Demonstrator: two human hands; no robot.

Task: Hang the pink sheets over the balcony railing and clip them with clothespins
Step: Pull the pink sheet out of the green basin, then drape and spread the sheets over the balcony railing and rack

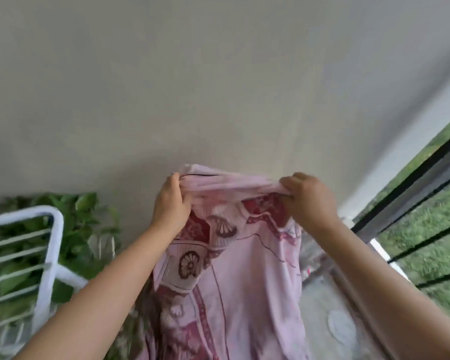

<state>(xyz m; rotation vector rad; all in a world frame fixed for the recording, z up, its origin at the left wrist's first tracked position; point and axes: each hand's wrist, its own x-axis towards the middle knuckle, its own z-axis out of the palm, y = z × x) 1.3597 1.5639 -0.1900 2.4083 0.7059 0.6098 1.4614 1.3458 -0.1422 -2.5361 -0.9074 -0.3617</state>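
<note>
Plain grey wall (218, 87) behind, black balcony railing (411, 193) off to the right with green grass past it. White drying rack (50, 245) low on the left, leafy plant (81, 229) beside it.

Pink sheet (234, 281) up in the air, between the two arms, in front of the wall. Dark red flower and fan shapes all over. Bunched at the top, hanging long and loose below. Not on the railing yet.

Left hand (170, 206) curled tight round the top edge on the left. Right hand (308, 198) curled tight round the top edge on the right, knuckles up. Both holding cloth, nothing else.

Probably the shake-out step. Best to slide both hands apart along the top edge till flat and wide. Then turn right to the railing and lay across, about half down each side. Need to keep the bottom off the floor. No clothespins to be seen anywhere, so those to find after.

No words, brands or labels to read. Picture a bit blurry.
</note>
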